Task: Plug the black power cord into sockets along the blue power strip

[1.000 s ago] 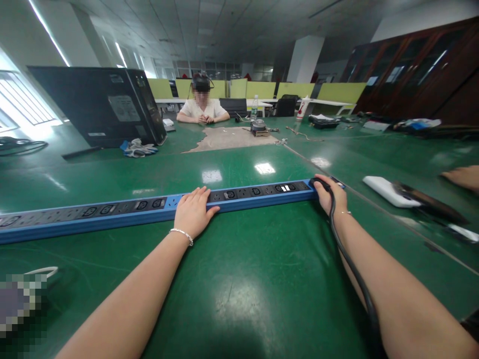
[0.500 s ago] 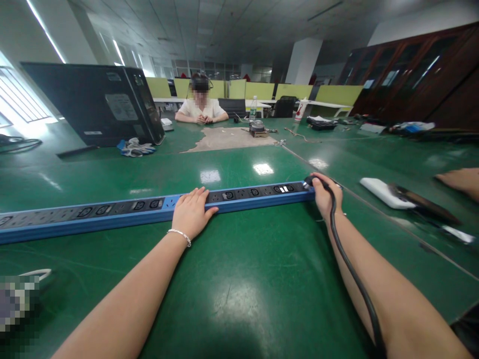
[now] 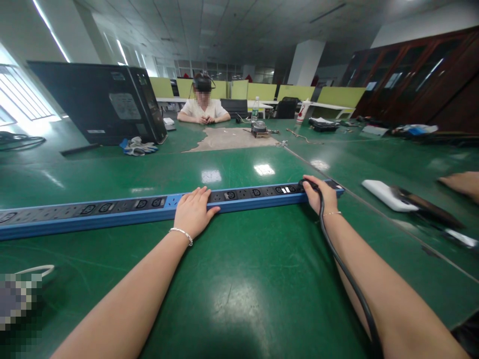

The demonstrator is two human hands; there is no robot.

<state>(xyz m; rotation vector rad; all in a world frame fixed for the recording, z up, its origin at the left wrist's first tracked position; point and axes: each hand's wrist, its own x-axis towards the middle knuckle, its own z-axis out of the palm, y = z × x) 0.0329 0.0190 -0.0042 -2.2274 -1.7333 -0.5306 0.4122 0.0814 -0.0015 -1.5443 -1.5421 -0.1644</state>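
A long blue power strip [image 3: 127, 215] with a row of black sockets lies across the green table. My left hand [image 3: 192, 212] rests flat on it near the middle, fingers spread over its top, holding nothing. Near the strip's right end, my right hand [image 3: 321, 197] is closed round a black plug [image 3: 305, 185] and presses it against the sockets. How deep the plug sits is hidden by the fingers. Its black cable [image 3: 346, 274] runs down along my right forearm.
A black computer case [image 3: 101, 104] and gloves [image 3: 138, 146] stand at the back left. A person [image 3: 203, 107] sits across the green table [image 3: 232, 269]. White and dark objects [image 3: 387, 195] lie at the right, near another person's hand [image 3: 462, 183].
My right hand has moved slightly left along the strip with the plug, whose metal pins no longer show. The strip's right end now shows beyond the hand. My left hand stays on the strip.
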